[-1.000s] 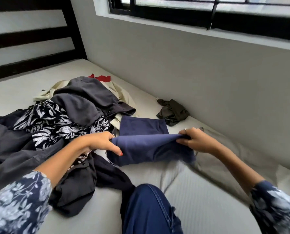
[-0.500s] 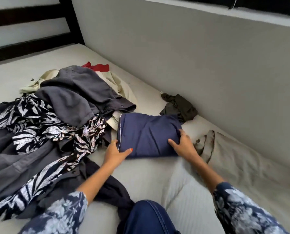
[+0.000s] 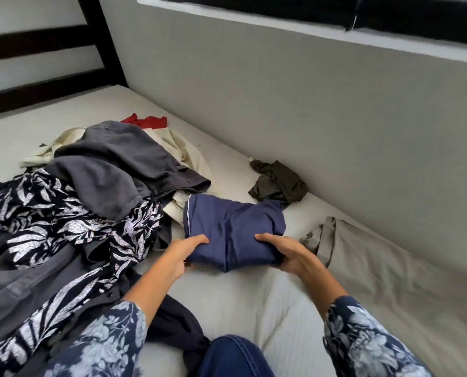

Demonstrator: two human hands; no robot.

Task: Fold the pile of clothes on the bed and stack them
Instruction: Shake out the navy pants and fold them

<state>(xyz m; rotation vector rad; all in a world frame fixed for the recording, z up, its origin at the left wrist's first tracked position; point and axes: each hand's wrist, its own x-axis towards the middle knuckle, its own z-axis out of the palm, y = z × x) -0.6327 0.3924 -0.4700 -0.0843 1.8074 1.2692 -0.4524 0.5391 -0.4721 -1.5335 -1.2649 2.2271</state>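
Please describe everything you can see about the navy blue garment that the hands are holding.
The navy blue garment is folded into a compact, thick rectangle of soft, matte cloth, with a thin pale stitched hem along its left edge. It lies on the white bed, beside the unfolded pile. The left hand and the right hand grip its near corners, thumbs on top.

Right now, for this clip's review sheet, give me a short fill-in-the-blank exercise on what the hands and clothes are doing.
1. Both hands, left hand and right hand, grip the folded ____ garment.
2. The unfolded pile lies on the person's ____ side.
3. A small crumpled dark olive garment lies near the ____.
4. At the far end of the pile peeks a ____ cloth.

Missing words: blue; left; wall; red
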